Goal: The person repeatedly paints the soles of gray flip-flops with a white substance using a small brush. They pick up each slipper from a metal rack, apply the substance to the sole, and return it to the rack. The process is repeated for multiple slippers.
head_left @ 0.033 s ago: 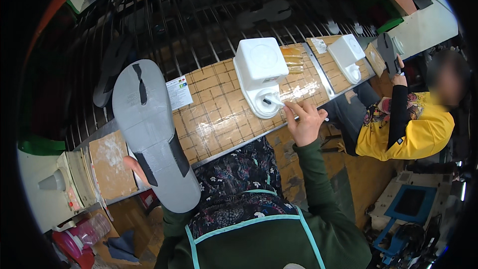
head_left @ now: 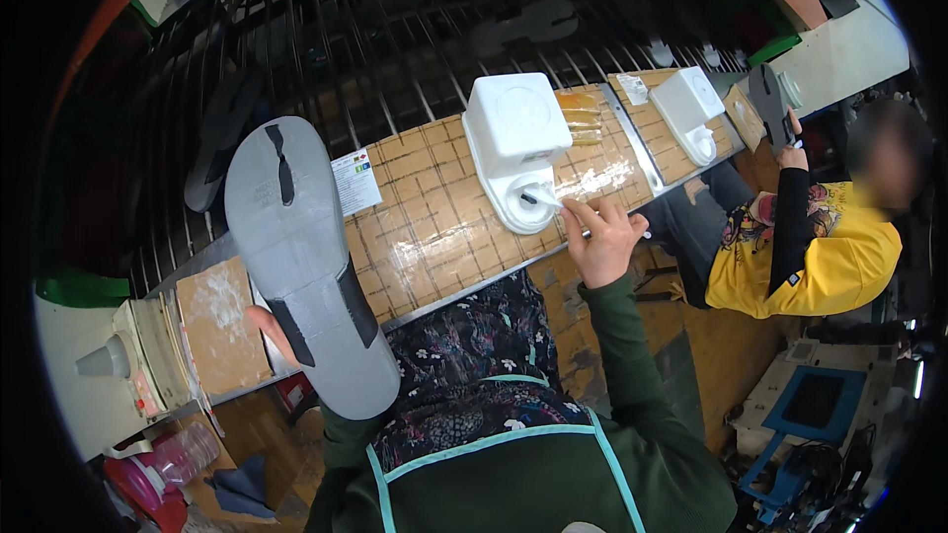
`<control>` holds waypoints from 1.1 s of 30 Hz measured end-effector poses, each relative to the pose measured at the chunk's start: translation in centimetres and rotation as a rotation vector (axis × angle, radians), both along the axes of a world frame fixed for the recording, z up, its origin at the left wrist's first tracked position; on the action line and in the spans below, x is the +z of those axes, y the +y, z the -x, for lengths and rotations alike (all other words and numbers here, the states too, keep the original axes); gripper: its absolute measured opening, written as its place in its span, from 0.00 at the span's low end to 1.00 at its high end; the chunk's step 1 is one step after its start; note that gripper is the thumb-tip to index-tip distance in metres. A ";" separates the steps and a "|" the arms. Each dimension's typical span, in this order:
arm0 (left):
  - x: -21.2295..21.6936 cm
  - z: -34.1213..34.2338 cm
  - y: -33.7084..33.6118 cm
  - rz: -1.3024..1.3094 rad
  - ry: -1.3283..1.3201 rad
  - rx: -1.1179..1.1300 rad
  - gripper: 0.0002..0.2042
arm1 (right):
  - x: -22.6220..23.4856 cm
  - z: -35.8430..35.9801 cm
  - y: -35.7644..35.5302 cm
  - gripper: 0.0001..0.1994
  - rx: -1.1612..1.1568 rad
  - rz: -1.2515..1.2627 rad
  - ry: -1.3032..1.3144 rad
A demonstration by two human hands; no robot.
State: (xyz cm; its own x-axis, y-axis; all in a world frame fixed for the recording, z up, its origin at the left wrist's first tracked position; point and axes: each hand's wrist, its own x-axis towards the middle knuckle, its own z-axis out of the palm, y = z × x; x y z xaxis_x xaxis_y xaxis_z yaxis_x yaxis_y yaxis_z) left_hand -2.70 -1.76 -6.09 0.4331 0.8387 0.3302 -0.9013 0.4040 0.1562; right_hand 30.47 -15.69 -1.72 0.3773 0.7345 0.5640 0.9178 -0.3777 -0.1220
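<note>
Though a sole (head_left: 308,262) mostly hides the left hand (head_left: 271,332) gripping it, the right (head_left: 605,241) pinches a brush (head_left: 546,200).

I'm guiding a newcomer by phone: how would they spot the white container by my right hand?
On the tan, grid-lined work surface stands a boxy white container. At its near end is a round cup, where your right hand holds a slim white tool. Its look-alike stands farther right, beyond a metal strip, with no hand at it.

The left hand (head_left: 271,334) and grey sole (head_left: 296,255) have shifted slightly rightward.
</note>
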 end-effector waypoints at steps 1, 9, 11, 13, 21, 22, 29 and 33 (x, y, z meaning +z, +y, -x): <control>0.1 -0.4 0.1 -0.013 0.035 0.008 0.40 | -0.1 0.1 0.2 0.05 0.014 -0.025 -0.038; 2.2 -2.0 -0.8 0.128 0.135 0.066 0.40 | 0.6 -0.3 0.3 0.05 0.001 0.014 -0.017; 2.4 -2.3 -0.6 0.129 0.149 0.063 0.39 | 0.3 -0.4 0.8 0.05 0.006 -0.002 -0.040; 2.3 -2.6 -0.4 0.078 0.098 0.017 0.39 | 0.1 -0.5 1.1 0.05 0.040 -0.019 -0.062; 2.4 -3.5 -1.0 0.109 0.095 0.038 0.39 | 0.5 -1.2 0.6 0.06 0.049 0.043 -0.002; 2.6 -3.6 -1.0 0.083 0.108 0.031 0.39 | 0.5 -1.2 0.8 0.06 0.044 0.047 -0.002; 3.8 -4.2 -1.6 0.087 0.163 0.097 0.38 | 0.8 -1.8 0.5 0.04 0.087 0.126 0.002; 4.2 -4.9 -1.8 0.092 0.133 0.079 0.37 | 0.6 -2.9 -0.6 0.06 0.073 0.125 0.488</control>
State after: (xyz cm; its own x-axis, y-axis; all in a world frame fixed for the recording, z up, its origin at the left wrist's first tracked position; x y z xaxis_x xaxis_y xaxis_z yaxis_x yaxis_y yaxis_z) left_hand 2.23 -3.53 -1.92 0.3996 0.8959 0.1944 -0.9046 0.3509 0.2421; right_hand 33.32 -16.31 -1.16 0.5198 0.8195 0.2412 0.7900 -0.3537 -0.5008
